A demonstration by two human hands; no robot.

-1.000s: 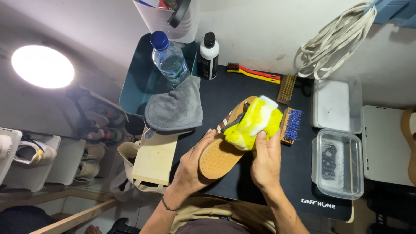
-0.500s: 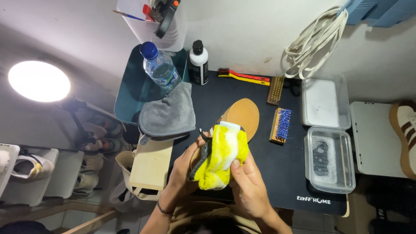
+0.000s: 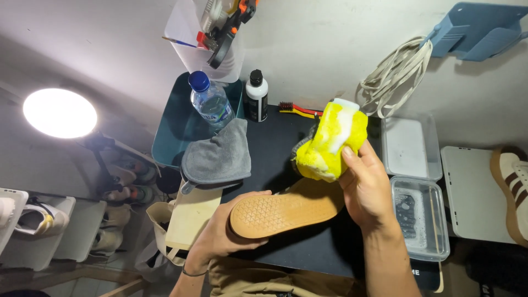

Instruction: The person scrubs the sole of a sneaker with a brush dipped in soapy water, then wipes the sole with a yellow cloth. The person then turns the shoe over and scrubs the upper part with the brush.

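My left hand holds a shoe by its toe end, its tan rubber sole turned up toward me, above the black mat. My right hand grips a fluffy yellow and white cloth wrapped over the shoe's upper at the heel end. The rest of the shoe is hidden behind the cloth and the sole.
A grey cloth hangs over a teal basin holding a water bottle. A black-and-white bottle, a red-handled brush, two clear tubs, white laces, another shoe and a round lamp stand around.
The shoe went from lying on the mat under the cloth to being lifted in both hands. It is now turned sole-up, with the cloth raised at its far end.
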